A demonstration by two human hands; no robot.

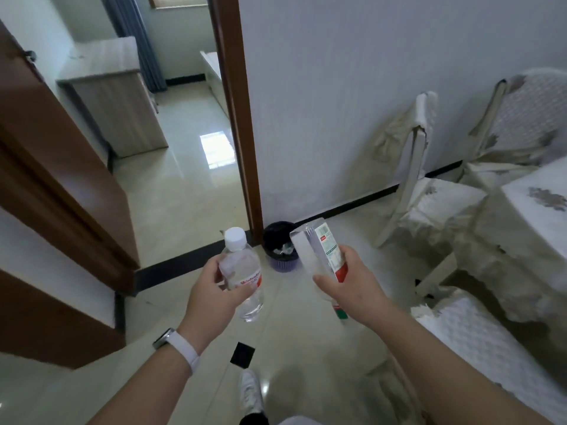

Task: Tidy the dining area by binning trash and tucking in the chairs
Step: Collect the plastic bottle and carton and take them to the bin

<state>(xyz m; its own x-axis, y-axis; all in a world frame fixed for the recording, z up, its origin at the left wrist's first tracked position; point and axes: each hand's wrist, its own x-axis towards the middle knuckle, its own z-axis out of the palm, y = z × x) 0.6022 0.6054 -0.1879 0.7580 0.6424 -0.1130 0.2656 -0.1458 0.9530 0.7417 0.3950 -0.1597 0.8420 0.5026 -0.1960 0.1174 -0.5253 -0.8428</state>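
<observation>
Your left grip [211, 289] curls round the upright water bottle [242, 271]; your right grip [352, 283] clamps the tilted carton [319, 250]. The bin [282, 265] stands on the floor ahead between them, nearer the carton.
</observation>
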